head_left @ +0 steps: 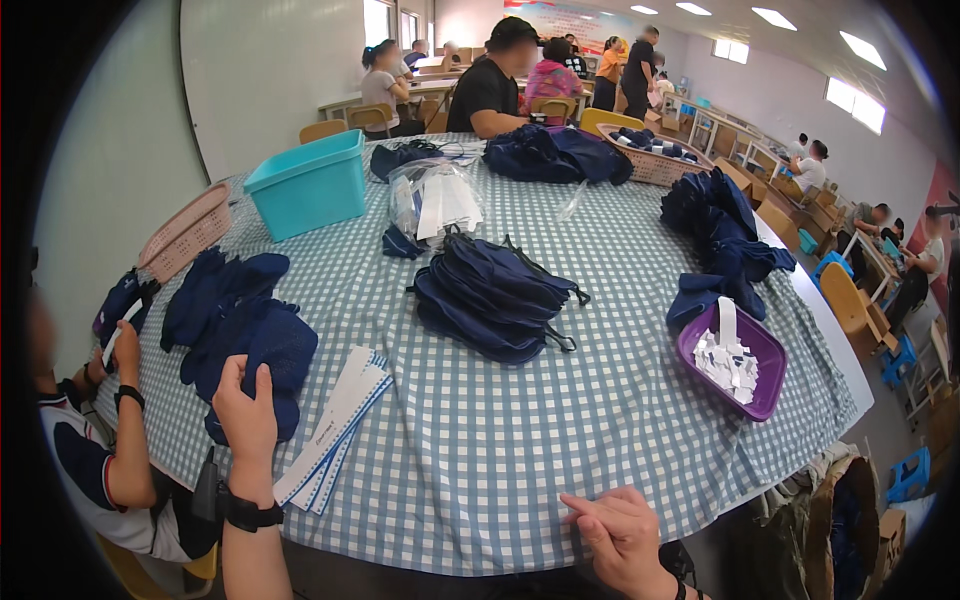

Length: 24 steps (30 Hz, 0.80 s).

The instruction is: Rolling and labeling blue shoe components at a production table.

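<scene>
My left hand (248, 405) is at the near end of a loose pile of navy fabric pieces (225, 290). Its thumb and fingers close on the edge of a rounded navy fabric piece (284, 345). To the right of that hand lies a fanned stack of white paper strips (335, 430) with blue edges. My right hand (615, 525) is over the near table edge, empty, with the index finger stretched out, the thumb apart and the other fingers partly curled. Beyond both hands, a stack of navy fabric items with black cords (495, 300) sits mid-table.
A purple tray (770, 385) of white paper scraps lies at right, beside more navy fabric (715, 225). Farther back are a turquoise bin (310, 190), a plastic bag of white strips (440, 200) and pink baskets (190, 235). A co-worker (110, 450) sits close at left; another sits across.
</scene>
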Motion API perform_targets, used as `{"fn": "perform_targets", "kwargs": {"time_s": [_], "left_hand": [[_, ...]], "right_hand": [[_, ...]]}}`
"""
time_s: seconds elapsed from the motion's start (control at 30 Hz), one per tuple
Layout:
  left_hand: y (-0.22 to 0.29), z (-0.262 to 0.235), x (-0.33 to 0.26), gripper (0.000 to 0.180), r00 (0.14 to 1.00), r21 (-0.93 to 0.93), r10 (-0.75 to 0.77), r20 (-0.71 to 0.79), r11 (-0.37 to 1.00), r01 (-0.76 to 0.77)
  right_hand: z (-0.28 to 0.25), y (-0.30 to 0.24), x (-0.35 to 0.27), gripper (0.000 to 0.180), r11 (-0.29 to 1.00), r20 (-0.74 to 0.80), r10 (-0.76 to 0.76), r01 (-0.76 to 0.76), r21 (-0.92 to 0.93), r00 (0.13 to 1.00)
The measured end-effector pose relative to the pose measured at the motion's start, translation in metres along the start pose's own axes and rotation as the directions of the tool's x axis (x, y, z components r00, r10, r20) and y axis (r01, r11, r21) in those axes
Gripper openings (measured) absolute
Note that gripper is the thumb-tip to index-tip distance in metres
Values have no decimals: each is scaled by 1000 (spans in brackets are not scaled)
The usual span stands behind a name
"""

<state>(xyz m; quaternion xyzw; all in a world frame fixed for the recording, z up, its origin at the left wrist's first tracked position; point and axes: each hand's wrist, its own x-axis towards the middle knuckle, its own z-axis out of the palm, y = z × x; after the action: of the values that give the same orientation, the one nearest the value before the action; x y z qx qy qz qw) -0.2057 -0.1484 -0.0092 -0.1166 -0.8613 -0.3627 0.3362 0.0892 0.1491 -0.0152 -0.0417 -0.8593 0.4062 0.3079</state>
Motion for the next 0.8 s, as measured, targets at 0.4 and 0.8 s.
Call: {"fn": "perform_targets", "kwargs": {"time_s": [0.4, 0.8], "left_hand": [[-11, 5, 0, 18, 1000, 29, 9, -2, 1000, -9], [-13, 4, 1, 17, 999, 21, -25, 27, 999, 25]], "right_hand": [[1, 5, -3, 29, 1000, -12, -24, 24, 6, 1000], [-1, 9, -8, 39, 996, 68, 81, -78, -39, 994]]}}
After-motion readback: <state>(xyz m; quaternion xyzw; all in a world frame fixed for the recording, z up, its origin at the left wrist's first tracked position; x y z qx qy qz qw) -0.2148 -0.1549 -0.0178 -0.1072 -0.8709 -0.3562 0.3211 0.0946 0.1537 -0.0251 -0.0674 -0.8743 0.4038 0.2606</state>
